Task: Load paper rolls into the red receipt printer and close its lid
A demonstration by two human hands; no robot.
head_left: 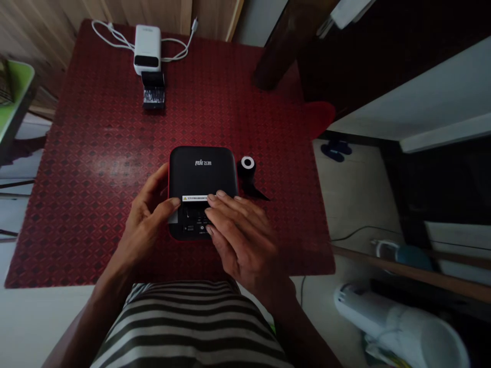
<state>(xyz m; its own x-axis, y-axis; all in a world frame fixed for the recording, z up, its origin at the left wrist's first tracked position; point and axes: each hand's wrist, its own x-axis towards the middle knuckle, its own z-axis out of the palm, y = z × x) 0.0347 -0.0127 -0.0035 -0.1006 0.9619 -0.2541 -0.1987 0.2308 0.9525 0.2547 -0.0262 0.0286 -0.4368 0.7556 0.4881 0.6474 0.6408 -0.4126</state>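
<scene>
A black box-shaped printer [202, 174] with white lettering and a white warning label sits on the red patterned table [95, 168]. My left hand [148, 220] holds its left front corner, thumb on the label edge, fingers curled along the side. My right hand [240, 232] lies flat over the printer's front right, fingers stretched out and resting on the front panel. A small black roll with a white core [247, 168] stands just right of the printer, a loose black tail trailing from it.
At the table's far side stands a white device [147, 48] with a white cable and a dark printed strip [154, 91] hanging from its front. A green chair [13, 92] is at the left. White appliances lie on the floor at the right.
</scene>
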